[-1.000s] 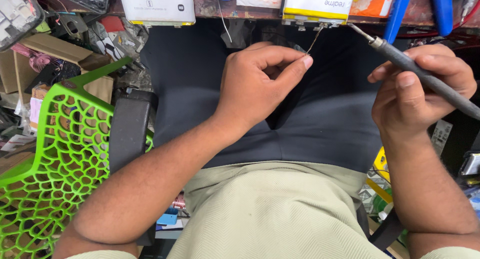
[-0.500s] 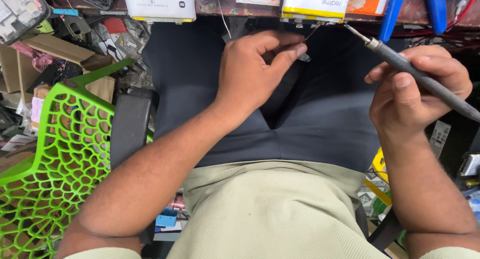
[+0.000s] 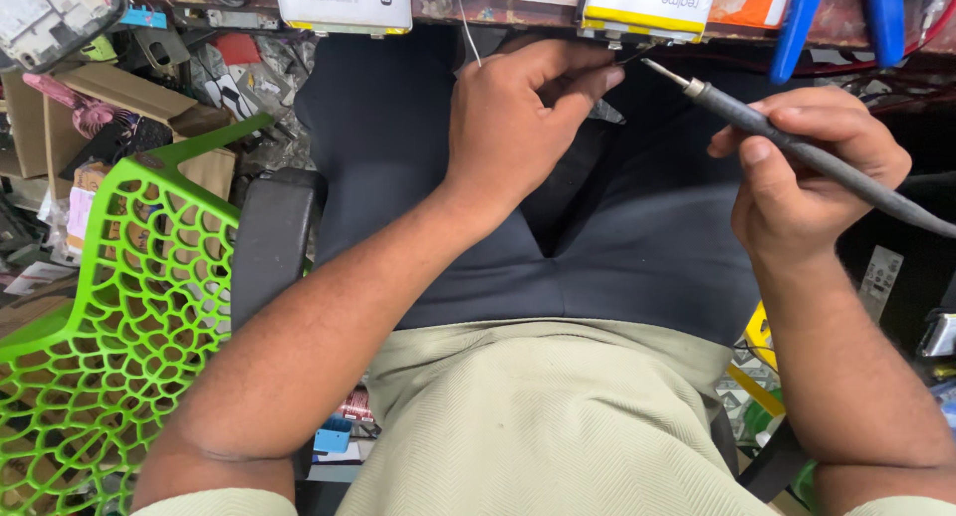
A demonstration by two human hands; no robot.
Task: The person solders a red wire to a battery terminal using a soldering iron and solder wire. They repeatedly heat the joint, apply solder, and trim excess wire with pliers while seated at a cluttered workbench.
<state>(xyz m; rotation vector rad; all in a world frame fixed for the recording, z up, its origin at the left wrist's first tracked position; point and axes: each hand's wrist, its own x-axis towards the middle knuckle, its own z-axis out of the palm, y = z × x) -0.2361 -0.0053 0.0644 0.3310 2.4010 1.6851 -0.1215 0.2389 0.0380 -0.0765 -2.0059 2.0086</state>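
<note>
My left hand (image 3: 518,108) pinches a thin solder wire (image 3: 468,23) between thumb and forefinger, its fingertips close to the lower edge of a yellow-and-white phone battery (image 3: 649,6) lying on the bench edge. My right hand (image 3: 807,172) grips a grey soldering iron (image 3: 797,147) like a pen. The iron's metal tip points up-left at the battery's lower edge, just right of my left fingertips. Whether the tip touches the battery contacts is too small to tell.
A second white battery (image 3: 344,0) lies to the left on the bench edge. A bright green lattice chair (image 3: 110,307) stands at my left, with cardboard and scrap parts (image 3: 119,108) behind it. Blue tool handles (image 3: 797,23) lie at the top right.
Both hands moved slightly up toward the battery. The iron tip has drawn closer to my left fingertips at the battery's lower edge.
</note>
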